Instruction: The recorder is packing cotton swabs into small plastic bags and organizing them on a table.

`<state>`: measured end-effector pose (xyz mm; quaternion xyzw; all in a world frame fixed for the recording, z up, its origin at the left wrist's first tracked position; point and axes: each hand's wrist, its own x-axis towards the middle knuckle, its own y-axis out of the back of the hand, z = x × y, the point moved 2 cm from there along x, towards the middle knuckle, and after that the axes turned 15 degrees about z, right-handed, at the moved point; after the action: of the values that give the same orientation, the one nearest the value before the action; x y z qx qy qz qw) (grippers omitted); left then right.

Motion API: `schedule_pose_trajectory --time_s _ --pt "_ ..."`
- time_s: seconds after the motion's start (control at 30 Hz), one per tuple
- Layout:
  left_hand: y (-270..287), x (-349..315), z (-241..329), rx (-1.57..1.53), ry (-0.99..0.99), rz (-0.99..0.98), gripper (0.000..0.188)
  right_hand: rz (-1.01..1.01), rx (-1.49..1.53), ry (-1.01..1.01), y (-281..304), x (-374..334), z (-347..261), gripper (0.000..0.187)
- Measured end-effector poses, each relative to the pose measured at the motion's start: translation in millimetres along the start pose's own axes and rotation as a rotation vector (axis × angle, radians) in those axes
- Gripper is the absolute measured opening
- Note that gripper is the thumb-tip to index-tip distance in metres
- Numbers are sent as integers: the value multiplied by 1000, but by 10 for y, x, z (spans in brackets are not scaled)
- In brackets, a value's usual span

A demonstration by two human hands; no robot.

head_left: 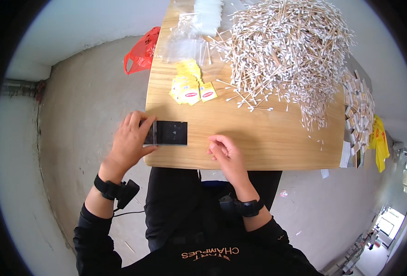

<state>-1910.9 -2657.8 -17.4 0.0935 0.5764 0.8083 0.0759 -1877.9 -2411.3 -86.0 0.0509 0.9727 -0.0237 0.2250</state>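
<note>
At the table's left front corner, my left hand [132, 136] grips the left end of a smartphone [174, 133], with fingers at its far edge and thumb at its near edge. The phone lies flat on the wood, its dark glossy screen up with small pale marks or reflections. To its right, my right hand [227, 154] hovers by the front edge, fingers curled in and thumb against them, with nothing visible in it. Beyond the phone lies a small pile of yellow printed cards [187, 87]. Farther back, a huge heap of cotton swabs [286, 50] covers much of the tabletop.
Clear plastic bags [185, 48] lie at the back left of the wooden table [268, 138]. A red plastic bag [142, 53] hangs by its left edge. Several packed swab bundles [359, 108] and a yellow bag [379, 142] are at the right. Loose swabs lie around the heap.
</note>
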Motion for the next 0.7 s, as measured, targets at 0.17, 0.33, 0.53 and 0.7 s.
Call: schedule_pose_trajectory --time_s 0.17,0.33,0.53,0.7 --pt "-78 -8 78 -5 18 28 74 132 -254 421 53 289 -43 26" --pt "-294 7 233 -64 99 189 79 248 -373 506 -192 668 -328 35" --pt "-601 485 463 -240 219 330 86 345 -550 555 -467 901 -432 34" --pt "-813 601 438 -20 127 334 87 143 -374 533 -749 923 -392 18"
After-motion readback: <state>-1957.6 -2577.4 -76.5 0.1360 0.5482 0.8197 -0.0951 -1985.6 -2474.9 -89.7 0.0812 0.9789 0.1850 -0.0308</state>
